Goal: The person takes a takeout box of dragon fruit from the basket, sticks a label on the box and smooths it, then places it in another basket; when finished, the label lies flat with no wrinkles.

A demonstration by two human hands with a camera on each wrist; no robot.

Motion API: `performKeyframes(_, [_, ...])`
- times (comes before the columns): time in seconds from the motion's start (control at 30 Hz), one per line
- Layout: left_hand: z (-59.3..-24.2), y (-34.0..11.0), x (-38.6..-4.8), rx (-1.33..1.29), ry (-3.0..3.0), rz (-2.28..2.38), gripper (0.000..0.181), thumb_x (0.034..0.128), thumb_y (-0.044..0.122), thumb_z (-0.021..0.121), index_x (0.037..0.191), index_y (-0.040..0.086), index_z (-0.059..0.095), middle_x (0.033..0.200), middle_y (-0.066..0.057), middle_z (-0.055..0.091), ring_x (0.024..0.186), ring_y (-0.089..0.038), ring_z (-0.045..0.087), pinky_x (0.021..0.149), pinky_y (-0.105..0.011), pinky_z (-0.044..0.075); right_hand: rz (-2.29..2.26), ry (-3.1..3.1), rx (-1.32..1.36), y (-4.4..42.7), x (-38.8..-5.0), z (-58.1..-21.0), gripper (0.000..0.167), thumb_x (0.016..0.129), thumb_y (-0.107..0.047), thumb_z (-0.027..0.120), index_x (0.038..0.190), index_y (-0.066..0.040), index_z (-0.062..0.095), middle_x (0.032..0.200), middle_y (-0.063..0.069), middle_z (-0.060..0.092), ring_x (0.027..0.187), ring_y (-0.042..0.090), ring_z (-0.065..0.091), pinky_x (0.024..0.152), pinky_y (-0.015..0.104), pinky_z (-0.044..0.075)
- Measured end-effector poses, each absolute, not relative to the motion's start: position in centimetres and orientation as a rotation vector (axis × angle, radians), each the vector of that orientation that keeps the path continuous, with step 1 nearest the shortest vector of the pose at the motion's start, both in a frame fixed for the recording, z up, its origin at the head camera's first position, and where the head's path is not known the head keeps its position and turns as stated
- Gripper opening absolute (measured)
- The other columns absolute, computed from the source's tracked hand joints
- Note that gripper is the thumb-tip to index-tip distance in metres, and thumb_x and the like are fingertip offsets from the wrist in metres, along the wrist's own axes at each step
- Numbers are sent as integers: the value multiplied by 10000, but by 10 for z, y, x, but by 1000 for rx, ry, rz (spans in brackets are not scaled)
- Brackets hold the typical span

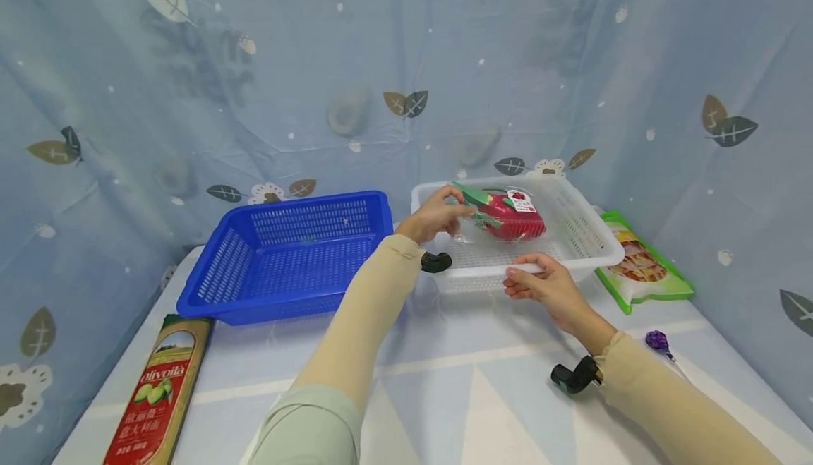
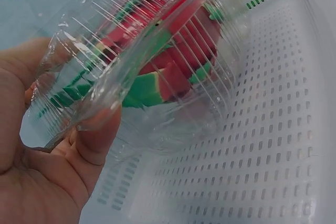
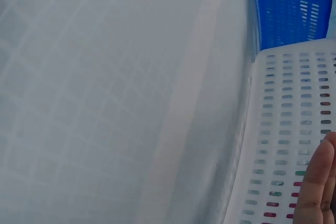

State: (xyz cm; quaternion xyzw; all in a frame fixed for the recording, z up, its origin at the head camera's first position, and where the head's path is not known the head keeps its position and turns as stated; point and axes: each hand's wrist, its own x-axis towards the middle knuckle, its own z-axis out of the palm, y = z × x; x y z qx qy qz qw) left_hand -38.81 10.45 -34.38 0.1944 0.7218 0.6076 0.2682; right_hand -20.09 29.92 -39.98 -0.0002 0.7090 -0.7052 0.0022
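Observation:
A clear plastic box of red, green-tipped dragon fruit (image 1: pixel 508 221) with a white label is tilted inside the white basket (image 1: pixel 606 250). My left hand (image 1: pixel 438 214) pinches the box's left edge, thumb on one side and fingers on the other in the left wrist view, where the fruit (image 2: pixel 178 45) shows through the ribbed plastic. At the basket's front rim, my right hand (image 1: pixel 549 292) holds the edge, with a digit over the rim and other fingers outside. The right wrist view catches only some fingers (image 3: pixel 315 187) against the perforated wall.
A blue basket (image 1: pixel 292 304) stands to the left of the white one. A red and gold olivoilà pasta pack (image 1: pixel 155 394) lies at front left. On the right are a green and white food bag (image 1: pixel 644 264) and a purple-wrapped lollipop (image 1: pixel 658 342). A patterned curtain (image 1: pixel 286 63) hangs behind.

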Motion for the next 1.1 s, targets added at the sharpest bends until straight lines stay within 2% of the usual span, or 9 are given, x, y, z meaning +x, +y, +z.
performKeyframes(0.37, [-346,112,-388,541,1954,1607,234,935,182,679,982,175,450,947,-104,503,481,-158,489,634,-407,453,-2183,2255,-27,301,-197,-396,334,965,-220,643,1187,-20,494,848,-44,759,782,128,737,759,320,608])
performKeyframes(0.57, [-348,116,-388,544,1955,1578,232,932,201,686,968,189,457,1005,-138,538,484,-153,478,616,-379,472,-2186,2253,-19,304,-195,-397,367,963,-208,646,1206,12,481,849,-30,762,784,130,738,758,324,609])
performKeyframes(0.7, [-347,117,-387,493,1979,1520,256,929,220,693,980,191,444,1074,-102,559,459,-151,454,591,-353,478,-2181,2242,-20,304,-195,-398,290,963,-216,646,1160,-48,516,856,-31,763,791,125,738,760,314,608])
performKeyframes(0.83, [-345,117,-385,380,2016,1442,281,930,218,690,1003,188,421,1120,-76,511,461,-166,437,560,-329,475,-2188,2224,-16,302,-198,-399,243,962,-219,647,1132,-94,525,846,-43,760,788,123,737,759,308,606])
performKeyframes(0.97, [-341,119,-384,257,2052,1359,277,939,206,675,1025,176,413,1122,-79,434,524,-157,406,557,-293,447,-2192,2230,4,301,-200,-400,293,958,-222,653,1152,-60,504,833,-49,756,772,119,734,747,302,606])
performKeyframes(1.1, [-335,120,-381,174,2079,1299,278,951,186,655,1077,163,409,1120,-61,397,547,-154,328,582,-305,433,-2185,2239,5,300,-201,-400,352,956,-230,656,1183,-21,487,834,-50,754,769,119,733,743,295,606])
